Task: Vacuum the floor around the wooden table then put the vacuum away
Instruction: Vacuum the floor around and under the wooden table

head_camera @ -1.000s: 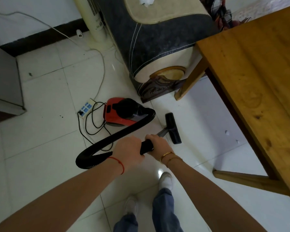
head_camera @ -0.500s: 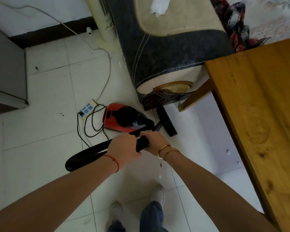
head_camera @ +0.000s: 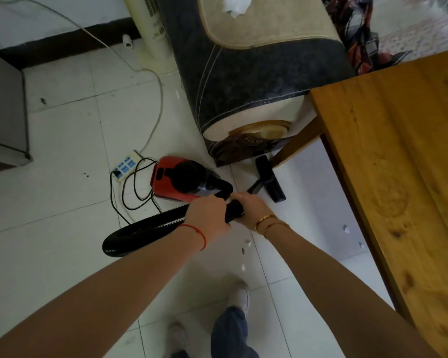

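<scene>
Both the left hand [head_camera: 207, 215] and the right hand [head_camera: 254, 210] grasp the black vacuum hose [head_camera: 150, 227]. Its floor nozzle [head_camera: 269, 178] lies near the counter [head_camera: 398, 177] leg. No writing on the red vacuum [head_camera: 176, 180] is readable.

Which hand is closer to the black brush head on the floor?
Right. The right hand grips the wand just behind the brush head; the left hand holds the hose farther back.

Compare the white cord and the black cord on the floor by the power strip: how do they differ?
The white cord is pale and runs in one long open curve from the back wall to the power strip; the black cord is dark and lies in bunched loops between the strip and the red vacuum. The white one looks thinner than the black one. Both lie on the tile floor and meet at the strip.
</scene>
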A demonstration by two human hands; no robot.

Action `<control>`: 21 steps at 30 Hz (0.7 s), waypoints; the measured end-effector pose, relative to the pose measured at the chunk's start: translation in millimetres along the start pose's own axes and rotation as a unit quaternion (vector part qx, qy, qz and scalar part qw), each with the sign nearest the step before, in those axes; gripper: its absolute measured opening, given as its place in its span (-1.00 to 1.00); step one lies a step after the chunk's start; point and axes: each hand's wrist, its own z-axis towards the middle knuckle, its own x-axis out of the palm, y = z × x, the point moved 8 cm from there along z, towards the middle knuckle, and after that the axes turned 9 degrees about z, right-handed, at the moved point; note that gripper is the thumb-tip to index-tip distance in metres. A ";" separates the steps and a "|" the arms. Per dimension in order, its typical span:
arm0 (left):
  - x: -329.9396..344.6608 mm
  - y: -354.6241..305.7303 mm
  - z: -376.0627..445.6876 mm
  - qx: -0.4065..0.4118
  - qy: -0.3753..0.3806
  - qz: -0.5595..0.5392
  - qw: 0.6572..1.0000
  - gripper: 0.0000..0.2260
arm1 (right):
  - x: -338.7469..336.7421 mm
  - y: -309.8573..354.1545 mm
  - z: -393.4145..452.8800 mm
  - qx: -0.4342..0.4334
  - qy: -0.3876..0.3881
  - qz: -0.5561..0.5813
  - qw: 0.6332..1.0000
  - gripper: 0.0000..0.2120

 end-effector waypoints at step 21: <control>99.4 34.8 -201.5 0.085 0.027 0.059 0.994 -0.78 | 172.3 89.5 -156.7 0.013 -0.011 0.081 0.997 -0.85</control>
